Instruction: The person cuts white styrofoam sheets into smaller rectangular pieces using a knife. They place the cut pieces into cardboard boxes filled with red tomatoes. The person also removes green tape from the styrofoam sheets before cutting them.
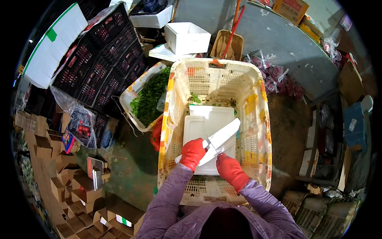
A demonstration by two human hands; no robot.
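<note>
Both hands wear red rubber gloves, over a large cream plastic crate with a vented wall. In my left hand is a long white piece, seemingly foam or card, which slants up to the right. A thin blade-like tool crosses the white piece, its lower end between the fingers of my right hand. What exactly the tool is, I cannot tell. Beneath the hands, white foam lids or boxes lie inside the crate. A few green leaves lie near its far wall.
A smaller crate of leafy greens adjoins on the left, before stacked black crates. Beyond stand a white foam box and a dustpan. Red net-like bags sit behind right. Cardboard boxes lie lower left, dark shelving right.
</note>
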